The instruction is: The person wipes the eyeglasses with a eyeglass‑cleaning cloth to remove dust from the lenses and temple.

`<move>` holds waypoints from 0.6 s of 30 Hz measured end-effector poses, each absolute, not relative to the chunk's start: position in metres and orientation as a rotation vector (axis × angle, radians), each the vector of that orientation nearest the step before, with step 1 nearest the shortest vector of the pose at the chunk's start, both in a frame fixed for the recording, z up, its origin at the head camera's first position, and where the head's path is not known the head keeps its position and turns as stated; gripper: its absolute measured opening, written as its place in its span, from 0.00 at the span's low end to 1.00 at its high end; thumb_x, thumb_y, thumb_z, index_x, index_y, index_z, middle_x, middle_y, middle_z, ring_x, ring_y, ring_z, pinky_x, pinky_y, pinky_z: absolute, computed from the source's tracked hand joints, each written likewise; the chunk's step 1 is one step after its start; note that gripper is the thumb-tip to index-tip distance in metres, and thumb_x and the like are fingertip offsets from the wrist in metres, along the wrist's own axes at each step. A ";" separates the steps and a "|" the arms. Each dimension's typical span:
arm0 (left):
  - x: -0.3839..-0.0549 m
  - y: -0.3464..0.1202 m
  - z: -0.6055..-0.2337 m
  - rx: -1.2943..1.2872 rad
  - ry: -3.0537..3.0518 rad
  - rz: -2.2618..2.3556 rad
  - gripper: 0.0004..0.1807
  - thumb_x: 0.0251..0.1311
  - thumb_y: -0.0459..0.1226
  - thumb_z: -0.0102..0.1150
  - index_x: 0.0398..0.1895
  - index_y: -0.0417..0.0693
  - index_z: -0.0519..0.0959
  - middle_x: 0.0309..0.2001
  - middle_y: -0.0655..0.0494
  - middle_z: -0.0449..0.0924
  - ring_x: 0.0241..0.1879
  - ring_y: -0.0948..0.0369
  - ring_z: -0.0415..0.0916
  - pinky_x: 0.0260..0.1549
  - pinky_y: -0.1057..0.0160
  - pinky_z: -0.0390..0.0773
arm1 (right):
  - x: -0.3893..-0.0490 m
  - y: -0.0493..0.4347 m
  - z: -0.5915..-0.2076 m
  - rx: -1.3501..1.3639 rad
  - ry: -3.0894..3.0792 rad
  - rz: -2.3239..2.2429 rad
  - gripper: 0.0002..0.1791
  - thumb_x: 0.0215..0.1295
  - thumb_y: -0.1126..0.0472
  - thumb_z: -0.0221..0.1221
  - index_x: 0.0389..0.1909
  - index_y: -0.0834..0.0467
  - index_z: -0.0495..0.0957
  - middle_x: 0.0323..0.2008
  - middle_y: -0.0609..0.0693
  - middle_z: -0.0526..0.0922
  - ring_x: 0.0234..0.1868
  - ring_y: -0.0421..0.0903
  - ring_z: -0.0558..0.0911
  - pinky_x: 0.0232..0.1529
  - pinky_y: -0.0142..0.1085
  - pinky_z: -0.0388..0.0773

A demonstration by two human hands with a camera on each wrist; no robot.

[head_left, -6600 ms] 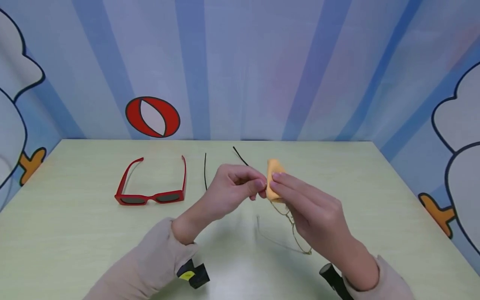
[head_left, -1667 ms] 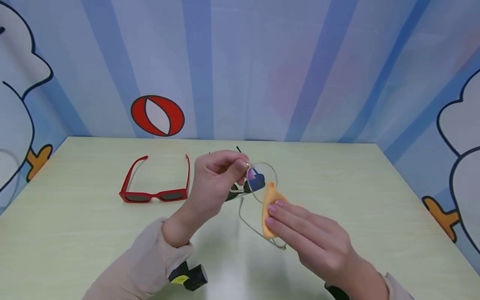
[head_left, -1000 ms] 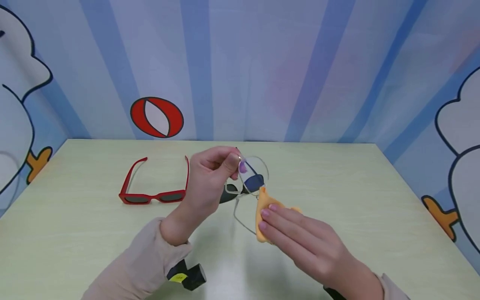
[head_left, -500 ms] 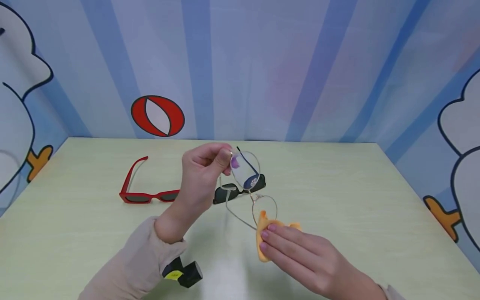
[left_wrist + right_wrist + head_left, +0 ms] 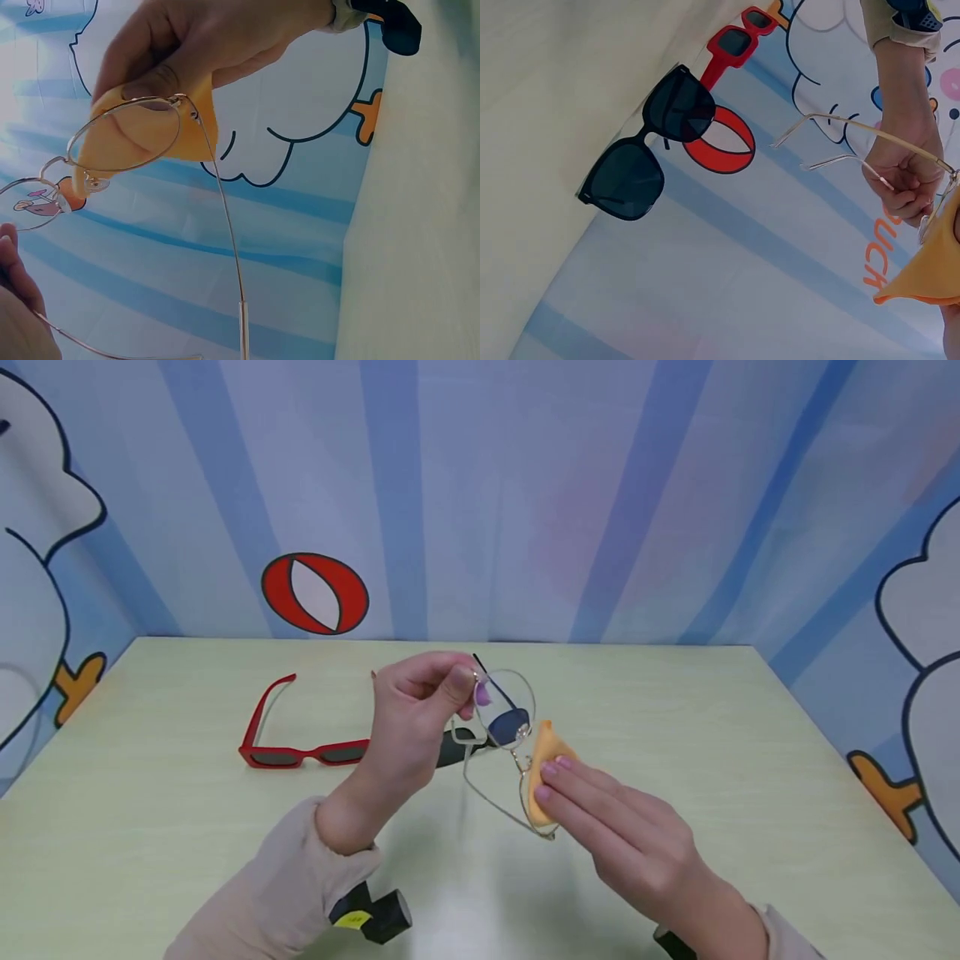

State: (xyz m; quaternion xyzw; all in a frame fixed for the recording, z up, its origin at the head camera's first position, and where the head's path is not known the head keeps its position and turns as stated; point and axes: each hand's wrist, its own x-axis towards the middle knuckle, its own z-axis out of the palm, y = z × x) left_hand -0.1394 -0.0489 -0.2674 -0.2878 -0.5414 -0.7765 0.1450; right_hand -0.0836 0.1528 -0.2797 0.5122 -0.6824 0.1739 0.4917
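My left hand (image 5: 405, 718) pinches a pair of thin gold wire-rimmed eyeglasses (image 5: 506, 706) at the hinge end of one lens, between thumb and fingertips. They are held above the table with both temples unfolded. A folded yellow-orange cloth (image 5: 546, 777) is gripped in my right hand (image 5: 637, 835), its fingers lying flat along the cloth. The cloth covers much of the nearer lens. In the left wrist view, my right thumb and the cloth (image 5: 142, 142) sit on either side of that lens. The cloth's pointed corner (image 5: 900, 292) hangs toward the lower right in the right wrist view.
Red-framed sunglasses (image 5: 296, 756) stand with temples spread on the pale table (image 5: 750, 760), left of my hands. Black sunglasses (image 5: 456, 747) lie behind the eyeglasses, partly hidden by my left hand. A blue cartoon backdrop (image 5: 495, 510) rises behind the table.
Earlier the cloth was up by my left fingertips; now it lies on the lower, nearer lens. Within the last half second, the eyeglasses shifted slightly right and the cloth moved up along that lens.
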 end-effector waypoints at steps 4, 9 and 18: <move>-0.140 -0.051 -0.267 -0.760 -1.571 -2.231 0.06 0.52 0.50 0.62 0.30 0.65 0.84 0.23 0.63 0.78 0.21 0.64 0.69 0.26 0.71 0.73 | -0.083 0.161 -0.287 1.214 -1.694 0.448 0.11 0.67 0.67 0.52 0.35 0.66 0.84 0.37 0.58 0.84 0.38 0.49 0.84 0.38 0.35 0.79; -0.141 -0.051 -0.267 -0.738 -1.544 -2.232 0.06 0.51 0.50 0.62 0.29 0.63 0.83 0.23 0.63 0.78 0.21 0.65 0.69 0.25 0.71 0.72 | -0.078 0.165 -0.290 1.289 -1.677 0.411 0.11 0.68 0.67 0.52 0.34 0.66 0.83 0.35 0.58 0.85 0.36 0.49 0.85 0.39 0.34 0.78; -0.141 -0.047 -0.270 -0.703 -1.540 -2.285 0.08 0.50 0.51 0.62 0.29 0.63 0.83 0.23 0.64 0.78 0.22 0.65 0.69 0.25 0.72 0.72 | -0.070 0.154 -0.281 1.461 -1.648 0.298 0.12 0.68 0.64 0.51 0.42 0.66 0.81 0.39 0.58 0.84 0.40 0.49 0.84 0.38 0.33 0.79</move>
